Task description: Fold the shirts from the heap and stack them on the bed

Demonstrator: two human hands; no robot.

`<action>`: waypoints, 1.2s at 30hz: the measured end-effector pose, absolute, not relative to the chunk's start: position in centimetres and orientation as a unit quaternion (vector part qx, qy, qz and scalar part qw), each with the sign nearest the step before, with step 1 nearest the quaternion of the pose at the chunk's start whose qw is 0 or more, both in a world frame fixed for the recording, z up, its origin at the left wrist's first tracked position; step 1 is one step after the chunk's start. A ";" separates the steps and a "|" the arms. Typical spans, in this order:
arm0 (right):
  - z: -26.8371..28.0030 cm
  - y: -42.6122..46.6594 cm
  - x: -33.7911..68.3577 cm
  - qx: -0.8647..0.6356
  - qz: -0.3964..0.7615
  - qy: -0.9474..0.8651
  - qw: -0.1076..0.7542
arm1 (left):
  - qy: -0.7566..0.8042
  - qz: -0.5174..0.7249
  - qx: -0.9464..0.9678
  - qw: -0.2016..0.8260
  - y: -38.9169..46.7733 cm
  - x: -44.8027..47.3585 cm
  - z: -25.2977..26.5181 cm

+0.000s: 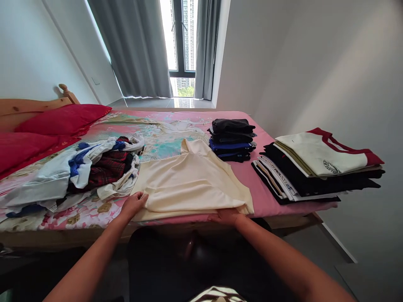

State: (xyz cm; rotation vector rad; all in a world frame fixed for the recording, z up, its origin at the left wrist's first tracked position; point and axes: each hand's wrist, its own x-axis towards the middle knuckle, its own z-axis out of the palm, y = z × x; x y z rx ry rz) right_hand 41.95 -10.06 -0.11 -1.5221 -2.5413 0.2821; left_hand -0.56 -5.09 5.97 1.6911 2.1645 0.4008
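A cream sweatshirt (189,172) lies spread near the bed's front edge, its neck end pointing away from me. Its near side is folded inward in a long strip. At the left end of that fold, my left hand (135,203) pinches the cloth between thumb and fingers. My right hand (228,217) rests low at the near right edge, with cloth lying over part of it. A few of its fingers show stretched out to the left along the bed edge; the others are hidden by the fabric.
A loose heap of clothes (103,167) lies to the left, near red pillows (63,119). Dark folded clothes (232,138) are stacked behind the sweatshirt. Another folded stack, topped by a white and red shirt (321,153), stands at the right of the pink bed (261,184).
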 end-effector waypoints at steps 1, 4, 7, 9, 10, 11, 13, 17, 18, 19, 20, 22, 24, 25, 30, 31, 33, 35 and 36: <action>-0.1 -10.1 41.9 -0.513 0.095 -0.849 0.084 | 0.777 0.150 0.594 0.144 -5.0 -0.3 6.0; -0.2 -10.2 41.9 -0.516 0.099 -0.846 0.090 | 0.761 0.198 0.617 0.008 -4.4 1.9 6.4; -0.6 -10.1 41.9 -0.515 0.092 -0.847 0.095 | 0.679 0.205 0.704 0.011 -3.7 6.4 7.5; -0.9 -10.2 41.8 -0.516 0.081 -0.847 0.097 | 0.639 0.167 0.748 0.067 -3.1 10.4 8.2; -1.0 -10.2 41.8 -0.516 0.077 -0.847 0.097 | 0.622 0.131 0.765 0.101 -2.7 12.4 8.4; -1.1 -10.3 41.8 -0.516 0.075 -0.848 0.098 | 0.612 0.117 0.773 0.116 -2.2 14.4 8.5; -1.2 -10.3 41.7 -0.510 0.073 -0.851 0.099 | 0.599 0.096 0.783 0.138 -0.8 17.8 8.3; -1.0 -10.2 41.7 -0.494 0.075 -0.862 0.088 | 0.591 0.055 0.787 0.171 2.1 22.3 7.5; -0.9 -10.1 41.7 -0.494 0.077 -0.862 0.088 | 0.587 0.044 0.788 0.178 2.7 22.9 7.3; -0.9 -10.0 41.7 -0.496 0.076 -0.860 0.092 | 0.582 0.034 0.791 0.185 3.3 23.4 7.2; -1.0 -10.0 41.8 -0.499 0.076 -0.857 0.101 | 0.577 0.026 0.794 0.192 3.9 23.7 7.1; -1.1 -9.8 41.9 -0.503 0.077 -0.852 0.120 | 0.569 0.019 0.797 0.203 4.9 24.0 7.0; -1.3 -9.7 41.9 -0.509 0.086 -0.847 0.130 | 0.570 0.024 0.795 0.208 5.6 24.0 6.9; -1.3 -9.6 42.0 -0.512 0.092 -0.844 0.128 | 0.574 0.027 0.792 0.208 5.8 23.9 6.7; -0.8 -9.6 42.0 -0.527 0.128 -0.834 0.100 | 0.597 0.038 0.780 0.183 5.7 24.0 5.6; -0.8 -9.6 42.0 -0.528 0.130 -0.833 0.099 | 0.599 0.040 0.780 0.178 5.6 24.1 5.4; -0.8 -9.5 41.9 -0.528 0.129 -0.833 0.104 | 0.604 0.043 0.778 0.169 5.5 24.0 5.2; -0.9 -9.6 41.9 -0.529 0.123 -0.831 0.117 | 0.612 0.046 0.773 0.161 5.3 23.6 5.2; -1.0 -9.7 41.9 -0.534 0.119 -0.828 0.124 | 0.618 0.050 0.769 0.158 5.2 23.3 5.2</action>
